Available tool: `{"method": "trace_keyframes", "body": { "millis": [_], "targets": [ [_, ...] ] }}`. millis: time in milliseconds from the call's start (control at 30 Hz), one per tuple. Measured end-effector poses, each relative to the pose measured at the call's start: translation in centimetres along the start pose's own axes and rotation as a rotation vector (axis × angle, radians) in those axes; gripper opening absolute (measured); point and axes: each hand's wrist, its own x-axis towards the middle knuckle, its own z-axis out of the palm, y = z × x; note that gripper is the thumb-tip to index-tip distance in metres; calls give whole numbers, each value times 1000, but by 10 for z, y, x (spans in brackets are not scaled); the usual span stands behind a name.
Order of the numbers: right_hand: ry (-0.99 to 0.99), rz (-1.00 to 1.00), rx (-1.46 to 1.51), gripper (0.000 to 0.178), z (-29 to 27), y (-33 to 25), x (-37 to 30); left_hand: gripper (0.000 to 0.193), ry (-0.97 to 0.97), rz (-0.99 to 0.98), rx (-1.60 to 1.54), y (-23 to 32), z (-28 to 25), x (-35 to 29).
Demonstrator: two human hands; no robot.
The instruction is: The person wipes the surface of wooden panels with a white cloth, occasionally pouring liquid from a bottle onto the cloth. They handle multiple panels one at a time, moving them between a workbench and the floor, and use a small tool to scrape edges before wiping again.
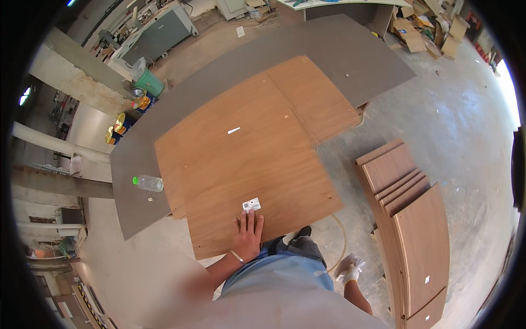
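My left hand [248, 237] lies flat on the near edge of a brown wood-grain panel [235, 164], fingers stretched out and holding nothing. Its fingertips touch or nearly touch a white printed label [251, 204] stuck on the panel. Down at my right side, away from the panel, hangs my right hand [349, 268] in a whitish glove. Its fingers are too small and unclear to show whether they hold anything. Another wood-grain panel [312, 98] sits at the far right of the first. A small white strip [234, 130] lies on the large panel.
Beneath the panels is a large grey board [378, 66]. A clear bottle with a green cap [149, 183] lies on its left part. Stacked brown panels [422, 241] stand to my right. A thin hose [343, 236] curves across the floor. Paint cans [125, 122] and a green bucket [149, 82] stand far left.
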Motion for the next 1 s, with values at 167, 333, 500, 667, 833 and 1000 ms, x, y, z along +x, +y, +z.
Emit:
{"method": "trace_keyframes", "body": {
  "millis": [167,333,500,667,833,1000],
  "targets": [
    [-15,-112,93,50,26,-13,17,63,86,79,-288,-85,-221,40],
    [-81,-153,-12,48,142,-78,-26,32,540,-241,-102,-236,-312,145],
    [-91,-201,35,52,218,-98,-91,54,637,-393,-191,-426,-281,331],
    [90,-112,127,49,227,-56,-146,74,481,-657,-127,-507,-206,441],
    [247,-29,49,42,179,13,-184,74,287,-732,-212,-521,-58,455],
    [365,-75,49,44,205,9,-226,65,81,-826,-374,-499,28,419]
  ]
}}
